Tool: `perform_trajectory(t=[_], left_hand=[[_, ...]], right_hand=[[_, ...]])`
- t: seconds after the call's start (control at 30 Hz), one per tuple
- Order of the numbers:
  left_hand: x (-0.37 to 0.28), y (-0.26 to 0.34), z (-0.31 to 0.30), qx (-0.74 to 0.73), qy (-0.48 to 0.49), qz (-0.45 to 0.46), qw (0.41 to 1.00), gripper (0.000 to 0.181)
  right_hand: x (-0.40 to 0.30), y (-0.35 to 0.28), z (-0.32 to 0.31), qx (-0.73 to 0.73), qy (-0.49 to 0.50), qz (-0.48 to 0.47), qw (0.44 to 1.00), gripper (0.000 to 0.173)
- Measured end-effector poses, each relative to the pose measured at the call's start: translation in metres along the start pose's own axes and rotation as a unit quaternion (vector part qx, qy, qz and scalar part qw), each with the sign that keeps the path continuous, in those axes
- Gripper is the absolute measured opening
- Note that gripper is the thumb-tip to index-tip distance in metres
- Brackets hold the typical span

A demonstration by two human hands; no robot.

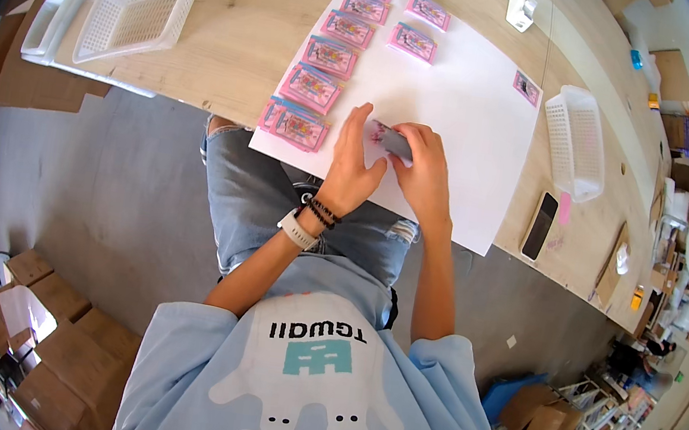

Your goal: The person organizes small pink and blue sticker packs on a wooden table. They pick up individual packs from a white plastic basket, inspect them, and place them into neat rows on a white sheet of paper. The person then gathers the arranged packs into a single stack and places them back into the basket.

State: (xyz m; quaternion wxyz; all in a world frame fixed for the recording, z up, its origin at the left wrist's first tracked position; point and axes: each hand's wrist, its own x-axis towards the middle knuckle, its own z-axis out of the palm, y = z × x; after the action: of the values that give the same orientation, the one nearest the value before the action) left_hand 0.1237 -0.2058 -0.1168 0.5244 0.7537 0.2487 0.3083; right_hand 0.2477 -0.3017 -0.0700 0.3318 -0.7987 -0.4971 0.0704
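Observation:
My right hand (423,170) grips a small stack of printed cards (397,144), its grey edge turned up and a pink-patterned face towards the left. Beside the stack, my left hand (353,161) is raised with its fingers apart and nothing held. Both hands are over a large white sheet (462,113) near the table's front edge. A column of pink printed packs (312,87) runs along the sheet's left side. Two more packs (413,41) lie to the right of that column's far end. A single dark printed card (526,88) rests at the sheet's right edge.
White plastic baskets (139,12) stand at the left of the wooden table (245,26), and another basket (576,144) at the right. A phone (540,226) lies near the front edge. A white tape dispenser (521,12) is at the back. Cardboard boxes (73,342) occupy the floor behind.

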Motion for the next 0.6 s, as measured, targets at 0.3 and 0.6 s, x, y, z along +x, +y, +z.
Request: perform_trajectory(t=[0.3, 0.6], left_hand=[[0.014, -0.002, 0.029, -0.166, -0.054, -0.031, 0.984, 0.08], [0.019, -0.007, 0.033, -0.18, -0.072, -0.079, 0.978, 0.065]], right_hand=[[-0.011, 0.013, 0.01, 0.211, 0.097, 0.06, 0.971, 0.059], [-0.011, 0.029, -0.004, 0.049, -0.006, 0.053, 0.997, 0.059]])
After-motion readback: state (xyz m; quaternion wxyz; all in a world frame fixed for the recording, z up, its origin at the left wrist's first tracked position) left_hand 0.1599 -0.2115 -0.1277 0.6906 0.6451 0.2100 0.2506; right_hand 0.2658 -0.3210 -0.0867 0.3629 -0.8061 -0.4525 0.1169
